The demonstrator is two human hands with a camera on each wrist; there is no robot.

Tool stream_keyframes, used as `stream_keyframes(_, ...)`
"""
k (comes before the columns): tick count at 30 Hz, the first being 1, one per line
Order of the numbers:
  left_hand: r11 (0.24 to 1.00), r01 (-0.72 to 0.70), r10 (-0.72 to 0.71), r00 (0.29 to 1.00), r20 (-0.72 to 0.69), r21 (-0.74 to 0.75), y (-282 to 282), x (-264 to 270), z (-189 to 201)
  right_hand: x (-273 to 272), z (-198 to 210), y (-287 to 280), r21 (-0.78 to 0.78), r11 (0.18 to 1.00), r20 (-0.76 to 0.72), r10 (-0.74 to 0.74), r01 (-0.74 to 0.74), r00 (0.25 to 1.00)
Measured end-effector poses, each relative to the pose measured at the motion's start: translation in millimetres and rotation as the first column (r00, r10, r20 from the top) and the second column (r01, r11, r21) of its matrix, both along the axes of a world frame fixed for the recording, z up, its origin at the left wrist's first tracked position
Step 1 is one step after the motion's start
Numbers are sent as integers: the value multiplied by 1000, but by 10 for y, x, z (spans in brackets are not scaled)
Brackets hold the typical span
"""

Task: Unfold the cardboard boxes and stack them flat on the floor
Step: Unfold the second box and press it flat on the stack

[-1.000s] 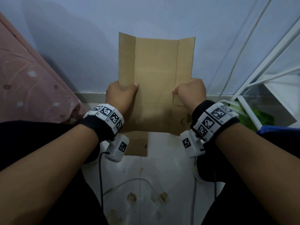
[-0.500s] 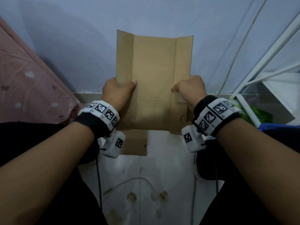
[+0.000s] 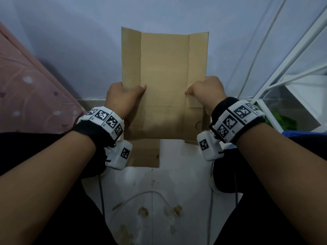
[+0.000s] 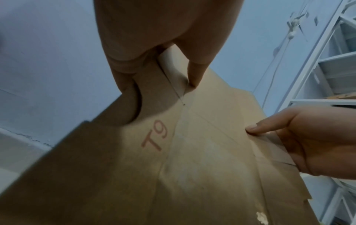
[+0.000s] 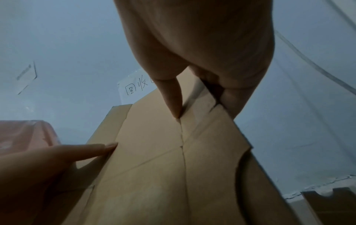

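A brown cardboard box (image 3: pixel 164 76), opened out into a creased sheet, stands upright in front of me above the floor. My left hand (image 3: pixel 123 96) grips its left side flap, thumb on the near face. My right hand (image 3: pixel 207 92) grips the right flap the same way. In the left wrist view the cardboard (image 4: pixel 192 159) bears a red "T9" mark and my left thumb (image 4: pixel 194 73) presses by a crease. In the right wrist view my right thumb (image 5: pixel 171 100) lies along a crease of the sheet (image 5: pixel 154 167). Another flat cardboard piece (image 3: pixel 145 152) lies on the floor below.
A pink patterned mattress (image 3: pixel 30 89) fills the left. A white metal rack (image 3: pixel 292 71) stands at the right with something green (image 3: pixel 283 121) under it. The pale wall (image 3: pixel 70 41) is close ahead. White cables (image 3: pixel 146 195) lie on the stained tiled floor (image 3: pixel 177 191).
Both hands have lifted the cardboard sheet slightly higher; the grips on its two side flaps are the same.
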State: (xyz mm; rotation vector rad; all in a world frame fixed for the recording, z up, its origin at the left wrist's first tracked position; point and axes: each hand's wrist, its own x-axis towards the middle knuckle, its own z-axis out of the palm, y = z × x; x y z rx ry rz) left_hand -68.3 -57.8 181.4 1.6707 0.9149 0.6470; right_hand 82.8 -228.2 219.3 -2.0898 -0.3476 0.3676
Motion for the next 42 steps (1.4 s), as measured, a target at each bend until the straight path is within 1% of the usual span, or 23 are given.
stream_keyframes(4,997,-21,22,1000,-19,74,-64,-36,16,-77,-108,22,-53,999,151,2,7,989)
stream_keyframes(7,994,-8,14,998,-58,106,-52,-54,31,-66,-76,3,-53,999,169,8,1,986)
stream_keyframes(8,991,6,8,995,-99,137,-28,-60,44,-44,-37,-15,-69,998,149,25,-15,989)
stream_keyframes(9,977,35,4,983,-183,211,14,-66,57,-20,3,-36,-87,996,133,45,-34,990)
stream_keyframes(12,881,197,27,887,-461,431,146,-86,92,67,84,-80,-152,988,200,67,-37,977)
stream_keyframes(14,861,269,7,842,-539,432,221,-109,118,69,96,-82,-220,975,269,73,-13,960)
stream_keyframes(15,868,290,-17,829,-559,404,255,-113,126,68,89,-80,-245,969,267,85,-17,960)
stream_keyframes(17,909,299,-120,855,-504,290,281,-115,159,65,60,-71,-245,968,169,101,-57,980)
stream_keyframes(18,935,286,-176,889,-423,212,292,-105,171,57,45,-73,-215,973,85,98,-77,992)
stream_keyframes(20,966,259,-245,941,-232,30,321,-108,205,58,38,-80,-68,990,-57,118,-121,991)
stream_keyframes(22,931,311,-318,948,-6,-192,377,-138,231,35,75,-104,154,977,-122,164,-145,979)
stream_keyframes(23,897,334,-316,943,107,-288,396,-161,244,3,119,-128,283,946,-158,207,-156,966)
stream_keyframes(25,848,349,-248,926,283,-399,473,-198,287,3,165,-169,509,846,-229,311,-158,922)
stream_keyframes(26,826,359,-226,918,327,-435,507,-203,308,7,185,-190,596,792,-273,352,-130,895)
stream_keyframes(28,814,339,-198,925,324,-472,504,-211,394,39,228,-225,698,716,-367,376,-16,851)
stream_keyframes(29,829,318,-185,932,312,-459,483,-219,439,55,259,-252,702,712,-384,358,17,851)
stream_keyframes(31,846,285,-132,931,341,-450,445,-248,477,82,275,-291,653,757,-366,324,-7,873)
stream_keyframes(33,796,335,-115,901,418,-504,369,-310,513,64,287,-307,579,812,-346,327,-74,879)
stream_keyframes(34,790,330,-99,901,423,-517,375,-312,489,61,270,-296,564,821,-343,337,-95,877)
stream_keyframes(35,798,322,-107,907,406,-509,358,-308,470,39,268,-282,567,816,-339,355,-113,871)
stream_keyframes(38,902,213,-145,969,200,-375,393,-244,348,18,225,-246,550,825,-352,370,-130,860)
stream_keyframes(39,913,194,-144,977,160,-360,400,-225,312,25,214,-242,541,829,-359,379,-141,853)
stream_keyframes(42,909,200,-153,976,154,-365,378,-209,255,79,163,-233,517,841,-385,396,-161,833)
